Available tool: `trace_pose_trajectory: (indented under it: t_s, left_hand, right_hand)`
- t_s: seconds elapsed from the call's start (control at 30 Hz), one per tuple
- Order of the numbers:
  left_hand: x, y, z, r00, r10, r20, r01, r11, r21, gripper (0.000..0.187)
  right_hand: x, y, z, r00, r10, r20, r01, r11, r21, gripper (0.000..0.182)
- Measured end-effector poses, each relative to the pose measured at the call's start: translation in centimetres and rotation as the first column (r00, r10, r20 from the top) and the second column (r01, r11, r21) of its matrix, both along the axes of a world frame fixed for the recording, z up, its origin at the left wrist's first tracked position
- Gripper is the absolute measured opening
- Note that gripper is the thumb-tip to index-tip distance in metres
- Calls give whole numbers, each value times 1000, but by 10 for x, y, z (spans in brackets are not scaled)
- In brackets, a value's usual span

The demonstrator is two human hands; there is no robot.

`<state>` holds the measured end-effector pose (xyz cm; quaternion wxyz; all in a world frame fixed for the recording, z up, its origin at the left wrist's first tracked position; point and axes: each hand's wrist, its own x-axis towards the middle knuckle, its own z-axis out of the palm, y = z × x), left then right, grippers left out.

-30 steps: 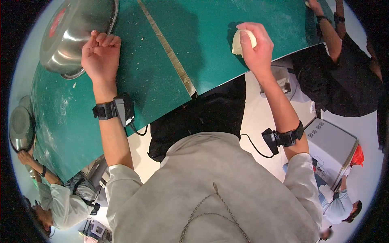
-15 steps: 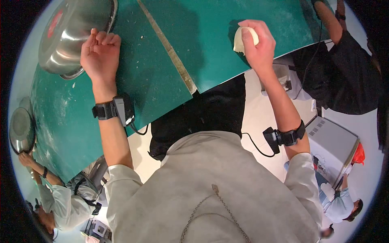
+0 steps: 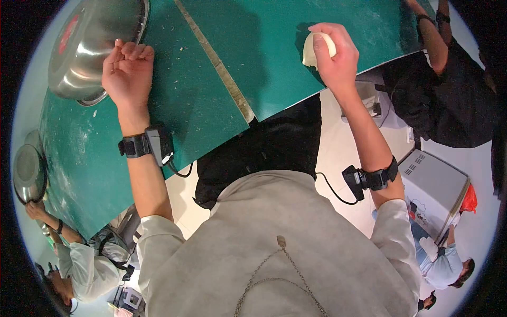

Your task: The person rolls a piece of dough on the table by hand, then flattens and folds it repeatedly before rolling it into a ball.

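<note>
My right hand is wrapped round a smooth, pale ball of dough over the green tabletop, near its front edge. The thumb lies across the dough, and the fingers curve over its far side. My left hand is palm up beside a large steel bowl, overlapping its side in this view. Its fingers are loosely bent, with nothing in the bare palm. A black strap device sits on my left wrist and another on my right forearm.
A metal strip crosses the green table, which has flour smears and crumbs. At left, a person holds a dark round pan. Someone in black stands at right, near a grey cabinet. Another person is behind.
My left hand has shifted slightly left and down in the view, its fingers still loosely bent. My right hand keeps hold of the dough with hardly any movement.
</note>
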<state>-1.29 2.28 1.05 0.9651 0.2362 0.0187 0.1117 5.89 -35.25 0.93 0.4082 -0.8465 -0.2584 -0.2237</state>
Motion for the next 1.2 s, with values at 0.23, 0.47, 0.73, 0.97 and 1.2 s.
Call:
trace_pose_trajectory:
  t_s: [0.23,0.47,0.73,0.97,1.2]
  left_hand:
    - [1,-2,1,1000,4,0,-4,1000,-11,11]
    - [2,4,-5,998,-52,31,54,997,-56,13]
    - [4,2,-7,998,-38,42,41,996,-77,16]
    - [5,1,-5,999,-37,34,40,995,-88,15]
    - [6,-4,-3,1000,-21,-12,20,995,-94,14]
  right_hand:
    - [0,-1,0,1000,-2,-8,2,1000,-8,13]
    - [-1,-1,1,1000,-6,-15,6,1000,-17,13]
    - [-2,0,3,1000,-26,-12,26,999,-22,13]
    - [-2,0,3,1000,-29,-5,29,999,-16,13]
    - [-9,6,8,988,-56,146,63,997,-43,23]
